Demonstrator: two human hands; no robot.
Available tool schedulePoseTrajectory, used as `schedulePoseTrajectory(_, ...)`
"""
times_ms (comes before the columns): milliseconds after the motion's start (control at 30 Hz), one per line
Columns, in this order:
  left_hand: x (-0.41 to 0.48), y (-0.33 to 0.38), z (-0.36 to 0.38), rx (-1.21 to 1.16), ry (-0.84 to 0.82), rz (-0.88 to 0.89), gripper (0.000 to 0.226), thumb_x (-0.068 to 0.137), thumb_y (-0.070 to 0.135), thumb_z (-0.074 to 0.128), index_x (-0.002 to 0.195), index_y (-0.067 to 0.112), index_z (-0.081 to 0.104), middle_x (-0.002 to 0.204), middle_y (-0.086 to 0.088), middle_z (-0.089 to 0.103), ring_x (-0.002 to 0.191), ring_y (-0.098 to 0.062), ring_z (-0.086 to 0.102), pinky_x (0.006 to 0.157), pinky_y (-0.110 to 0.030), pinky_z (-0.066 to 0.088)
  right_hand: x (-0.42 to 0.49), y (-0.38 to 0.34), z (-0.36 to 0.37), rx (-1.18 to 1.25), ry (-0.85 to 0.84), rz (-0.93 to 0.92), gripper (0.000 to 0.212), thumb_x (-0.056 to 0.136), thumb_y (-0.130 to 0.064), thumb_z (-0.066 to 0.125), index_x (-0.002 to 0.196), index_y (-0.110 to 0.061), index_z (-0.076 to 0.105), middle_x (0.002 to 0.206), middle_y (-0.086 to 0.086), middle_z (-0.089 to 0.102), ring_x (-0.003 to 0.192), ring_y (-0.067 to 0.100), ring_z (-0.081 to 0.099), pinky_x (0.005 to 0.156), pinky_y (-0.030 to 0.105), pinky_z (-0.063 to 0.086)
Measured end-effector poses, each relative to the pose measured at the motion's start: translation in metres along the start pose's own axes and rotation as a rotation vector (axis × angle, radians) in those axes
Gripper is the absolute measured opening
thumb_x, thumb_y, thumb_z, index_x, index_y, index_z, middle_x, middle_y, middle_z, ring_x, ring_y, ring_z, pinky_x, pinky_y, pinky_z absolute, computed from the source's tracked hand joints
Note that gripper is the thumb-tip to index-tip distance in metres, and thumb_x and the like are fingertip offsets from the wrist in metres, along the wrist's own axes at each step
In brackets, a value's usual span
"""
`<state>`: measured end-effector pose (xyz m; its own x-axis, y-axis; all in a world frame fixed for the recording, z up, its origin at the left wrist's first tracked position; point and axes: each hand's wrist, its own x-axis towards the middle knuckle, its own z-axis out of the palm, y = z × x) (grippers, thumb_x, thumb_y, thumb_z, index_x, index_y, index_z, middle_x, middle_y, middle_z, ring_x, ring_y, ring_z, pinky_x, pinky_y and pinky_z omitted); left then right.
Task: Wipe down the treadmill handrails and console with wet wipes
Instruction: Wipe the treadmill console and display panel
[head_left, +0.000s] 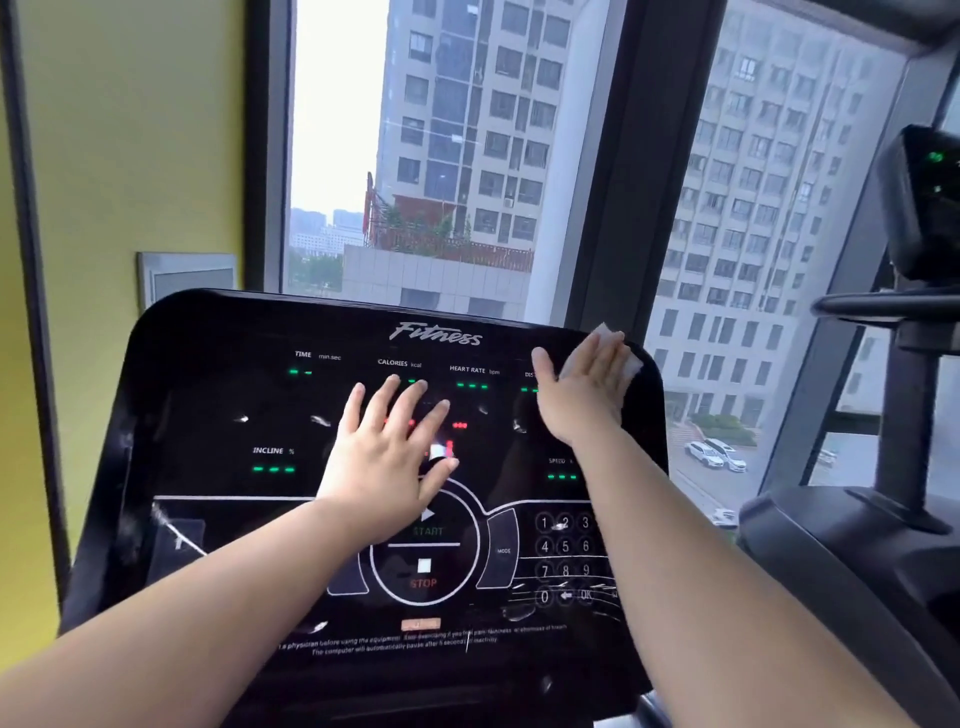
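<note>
Right hand (587, 387): grip flat, fingers straight, pressing wet wipe (632, 364) on treadmill console (208, 389) corner, 1 o'clock. Left hand (384, 457): grip spread, resting mid-console. Risk: left palm touching START button (427, 530) at 6 o'clock; the lit panel could register a press.

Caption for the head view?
Right hand presses a wet wipe on the console, top right; left hand rests flat mid-panel.

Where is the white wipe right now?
In the head view, the white wipe is under the flat right hand, on the top right corner of the black console.
</note>
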<state>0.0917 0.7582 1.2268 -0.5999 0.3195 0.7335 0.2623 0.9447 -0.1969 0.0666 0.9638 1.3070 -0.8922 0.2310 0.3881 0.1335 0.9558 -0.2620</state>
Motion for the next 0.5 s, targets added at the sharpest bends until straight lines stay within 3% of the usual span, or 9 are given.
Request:
schedulePoseTrajectory(167, 0.000, 0.003, 0.002, 0.006, 0.004, -0.002, 0.066, 0.086, 0.057, 0.032, 0.124, 0.013, 0.063, 0.130, -0.017, 0.057, 0.124, -0.041, 0.047, 0.104, -0.059, 0.027, -0.005, -0.020, 0.010, -0.033, 0.024, -0.336, 0.076, 0.095, -0.062, 0.009, 0.145, -0.017, -0.026, 0.148, 0.004, -0.040, 0.136, 0.017, -0.037, 0.111, 0.036, -0.024)
schedulePoseTrajectory(233, 0.000, 0.002, 0.004, 0.004, 0.012, -0.006, 0.066, 0.086, 0.057, 0.032, 0.125, 0.013, 0.063, 0.130, -0.016, 0.056, 0.125, -0.040, 0.046, 0.105, -0.058, 0.025, 0.003, -0.003, 0.006, -0.087, 0.025, -0.376, 0.074, 0.095, -0.060, 0.010, 0.146, -0.021, -0.026, 0.148, 0.001, -0.040, 0.135, 0.013, -0.038, 0.112, 0.037, -0.023)
schedulePoseTrajectory(500, 0.007, 0.015, 0.000, -0.041, 0.025, -0.019, 0.061, 0.086, 0.054, 0.034, 0.128, 0.019, 0.060, 0.131, -0.015, 0.055, 0.125, -0.041, 0.044, 0.106, -0.059, 0.020, 0.005, 0.050, 0.005, -0.012, 0.030, 0.004, 0.078, 0.094, -0.062, 0.009, 0.146, -0.015, -0.026, 0.152, 0.008, -0.034, 0.141, 0.020, -0.029, 0.116, 0.043, -0.016)
